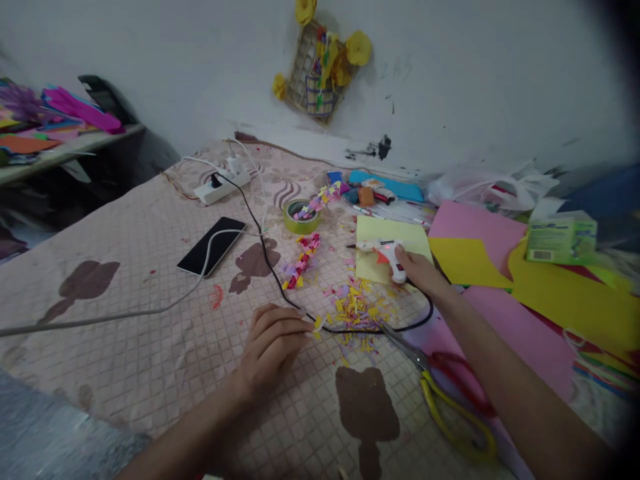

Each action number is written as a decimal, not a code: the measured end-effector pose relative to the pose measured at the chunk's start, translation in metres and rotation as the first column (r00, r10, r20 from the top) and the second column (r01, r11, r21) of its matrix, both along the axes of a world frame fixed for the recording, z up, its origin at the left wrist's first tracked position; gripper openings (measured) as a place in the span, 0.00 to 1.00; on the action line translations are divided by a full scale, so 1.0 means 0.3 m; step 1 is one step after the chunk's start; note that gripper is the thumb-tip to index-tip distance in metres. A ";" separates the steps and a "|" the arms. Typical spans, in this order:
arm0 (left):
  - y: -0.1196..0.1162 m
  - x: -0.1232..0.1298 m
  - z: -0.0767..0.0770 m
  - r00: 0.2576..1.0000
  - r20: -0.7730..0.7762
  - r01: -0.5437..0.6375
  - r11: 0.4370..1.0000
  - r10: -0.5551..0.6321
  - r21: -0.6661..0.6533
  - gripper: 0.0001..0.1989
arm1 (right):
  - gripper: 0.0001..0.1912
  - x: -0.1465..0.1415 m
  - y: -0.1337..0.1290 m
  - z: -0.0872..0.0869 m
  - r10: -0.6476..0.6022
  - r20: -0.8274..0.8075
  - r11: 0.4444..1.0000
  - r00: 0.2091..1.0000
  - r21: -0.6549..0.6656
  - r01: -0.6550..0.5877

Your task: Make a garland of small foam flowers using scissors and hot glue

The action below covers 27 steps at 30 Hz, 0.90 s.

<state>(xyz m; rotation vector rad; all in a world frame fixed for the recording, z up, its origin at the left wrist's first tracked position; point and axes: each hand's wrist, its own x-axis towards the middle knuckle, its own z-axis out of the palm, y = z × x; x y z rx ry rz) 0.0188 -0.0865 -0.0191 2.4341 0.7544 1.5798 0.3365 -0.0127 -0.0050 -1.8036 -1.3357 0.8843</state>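
Observation:
My right hand (417, 267) is closed around the handle of a white glue gun (395, 260), whose dark nozzle points left over a pale yellow sheet (400, 230). Fingers pinched together, my left hand (277, 340) holds a small white and yellow paper piece (319, 325) at its fingertips. Between the hands lies a heap of yellow and purple paper bits (360, 307). A pink, red and yellow paper strand (303, 260) rests above my left hand. Behind it, another pastel strand (320, 200) leans on a tape roll (300, 218).
Scissors (423, 360) with red and yellow handles lie beside my right forearm. A black cord (277, 277) crosses from the power strip (223, 189). At left is a phone (213, 247); at right, coloured sheets (520, 333) and a green box (560, 240).

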 end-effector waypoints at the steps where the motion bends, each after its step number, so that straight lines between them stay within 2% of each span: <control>1: -0.001 0.000 0.000 1.000 -0.003 0.000 1.000 0.000 -0.003 0.07 | 0.21 0.002 -0.003 0.016 -0.039 0.075 0.998 0.996 0.043 0.036; 3: -0.001 0.000 0.001 1.000 -0.008 0.007 1.000 -0.007 0.000 0.07 | 0.14 -0.023 -0.036 0.054 -0.099 0.195 0.985 0.976 0.160 0.068; 4: -0.002 0.000 0.000 1.000 -0.011 0.011 1.000 -0.011 0.001 0.07 | 0.14 -0.052 -0.066 0.076 -0.078 0.334 0.964 0.939 0.266 -0.014; 5: -0.002 0.001 0.000 1.000 -0.016 0.016 1.000 -0.016 -0.001 0.07 | 0.15 -0.091 -0.103 0.097 -0.007 0.416 0.935 0.909 0.324 -0.141; 6: -0.002 0.001 -0.001 1.000 -0.020 0.021 1.000 -0.021 -0.003 0.07 | 0.15 -0.138 -0.145 0.116 0.117 0.444 0.897 0.888 0.337 -0.286; 7: -0.003 0.000 -0.002 0.999 -0.029 0.027 1.000 -0.027 -0.006 0.07 | 0.17 -0.190 -0.188 0.132 0.277 0.456 0.849 0.846 0.296 -0.437; 9: -0.004 -0.001 -0.005 0.998 -0.047 0.033 0.999 -0.033 -0.004 0.07 | 0.19 -0.289 -0.263 0.153 0.469 0.439 0.750 0.766 0.260 -0.608; 10: -0.005 -0.002 -0.007 0.998 -0.052 0.032 0.999 -0.032 0.001 0.06 | 0.20 -0.328 -0.290 0.157 0.512 0.421 0.728 0.749 0.251 -0.638; 13: -0.007 -0.008 -0.010 0.997 -0.068 0.029 1.000 -0.028 0.012 0.05 | 0.20 -0.394 -0.323 0.148 0.568 0.383 0.700 0.728 0.241 -0.673; 18: -0.008 -0.013 -0.008 0.995 -0.094 0.022 1.000 -0.020 0.020 0.06 | 0.16 -0.403 -0.306 0.131 0.586 0.363 0.684 0.724 0.257 -0.683; 23: -0.008 -0.014 -0.019 0.996 -0.090 0.017 0.999 -0.014 0.028 0.07 | 0.10 -0.421 -0.309 0.130 0.551 0.351 0.703 0.757 0.293 -0.648; 27: -0.008 -0.016 -0.029 0.994 -0.104 0.014 1.000 -0.012 0.018 0.07 | 0.09 -0.432 -0.314 0.127 0.535 0.337 0.716 0.775 0.307 -0.627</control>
